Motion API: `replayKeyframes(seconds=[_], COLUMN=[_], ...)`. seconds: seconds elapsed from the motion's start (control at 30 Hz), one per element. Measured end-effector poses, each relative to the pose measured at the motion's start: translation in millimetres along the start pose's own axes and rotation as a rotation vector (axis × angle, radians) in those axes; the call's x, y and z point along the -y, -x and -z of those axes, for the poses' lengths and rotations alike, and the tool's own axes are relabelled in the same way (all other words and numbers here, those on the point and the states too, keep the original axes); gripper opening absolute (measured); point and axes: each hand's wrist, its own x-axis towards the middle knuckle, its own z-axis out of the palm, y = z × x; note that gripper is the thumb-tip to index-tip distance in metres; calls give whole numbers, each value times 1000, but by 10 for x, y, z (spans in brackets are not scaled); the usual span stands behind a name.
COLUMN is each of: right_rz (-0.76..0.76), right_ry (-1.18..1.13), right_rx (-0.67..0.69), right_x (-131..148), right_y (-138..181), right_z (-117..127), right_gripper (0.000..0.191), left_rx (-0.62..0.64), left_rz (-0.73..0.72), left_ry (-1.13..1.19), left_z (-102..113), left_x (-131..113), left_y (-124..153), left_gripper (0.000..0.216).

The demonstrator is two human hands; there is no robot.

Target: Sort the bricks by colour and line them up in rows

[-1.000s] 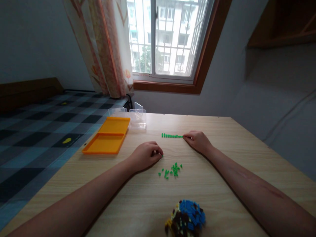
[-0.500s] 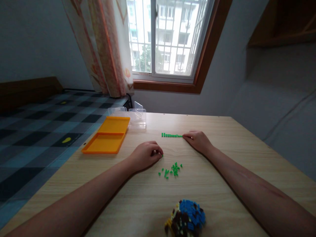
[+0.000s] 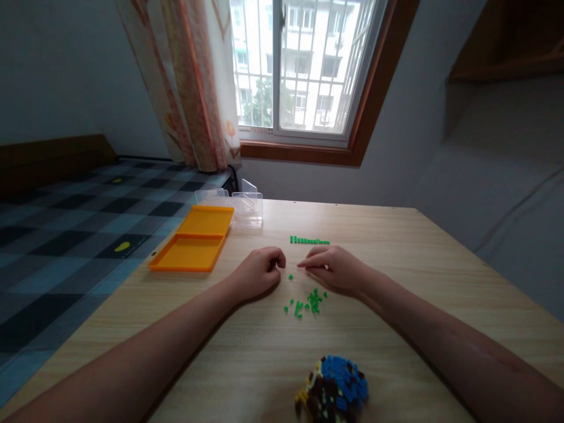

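My left hand [image 3: 259,272] rests on the table with curled fingers, a gap showing between thumb and forefinger and nothing visible in it. Just right of its fingertips lies a single small green brick [image 3: 291,277]. My right hand [image 3: 332,266] reaches in from the other side, forefinger stretched leftward above that brick, fingers slightly apart and no piece visible in them. Beyond the hands runs a straight row of green bricks [image 3: 309,240], taller pieces at its left end. Nearer me lies a loose scatter of green bricks [image 3: 314,301].
An orange tray [image 3: 187,270] with two sections lies at the left, beside clear plastic boxes [image 3: 247,218]. In front of me sits a heap of blue, brown and yellow bricks [image 3: 341,385]. A bed [image 3: 88,235] adjoins the table's left edge.
My right hand has left the row's right end and moved left and nearer me. My left hand has drawn back slightly from the single green brick, which now lies free on the table.
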Motion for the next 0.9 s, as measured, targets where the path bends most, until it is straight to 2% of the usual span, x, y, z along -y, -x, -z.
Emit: replayKeyframes(seconds=[0.07,0.17,0.3,0.6,0.73,0.9], right_rz=[43,61,46,-95,-142,-279], right_ry=[14,74,95,-6,-24,94], right_rx=[70,92,61,11,-47,-110], right_x=[100,143,98,-36,-207,-619], right_y=[-29,-46,-50,-17,3,167], right_z=[-46,-98,-124,-29,106,376], right_gripper=[25,24,19,14,14,15], left_rx=[-37,-54,-48,-42,-34,-22], left_rz=[31,55,66,58,63,48], left_ry=[26,64,57,53,44,46], left_z=[1,4,6,0,3,8], left_x=[-5,-12,-13,-9,-3,6], left_y=[-4,-11,-23,-17,-18,-20], left_gripper=[18,15,13,12,12,12])
